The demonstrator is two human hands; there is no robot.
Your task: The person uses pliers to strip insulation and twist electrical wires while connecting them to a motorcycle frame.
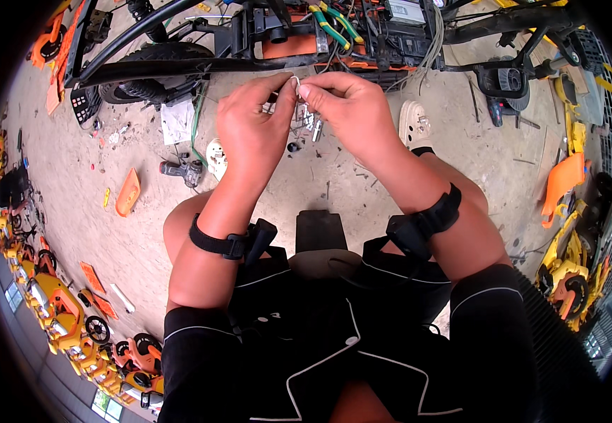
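Observation:
My left hand [255, 116] and my right hand [341, 113] meet in front of me, fingertips pinched around a small, thin, pale piece [297, 82], perhaps a bent wire or tie, too small to name surely. Just below them several small silver metal parts [316, 128] show, partly hidden by my fingers. Above my hands is a black vehicle frame [143, 70] with bundled grey cables [429, 49]. Green-and-yellow pliers [328, 28] rest on the frame.
Drills [182, 169] [500, 109], an orange panel [128, 192], a paper sheet [177, 120] and scattered small parts lie on the concrete floor [108, 240]. Yellow-and-orange vehicles [59, 310] line the left; more yellow parts [567, 261] pile on the right. My legs straddle a dark seat [320, 229].

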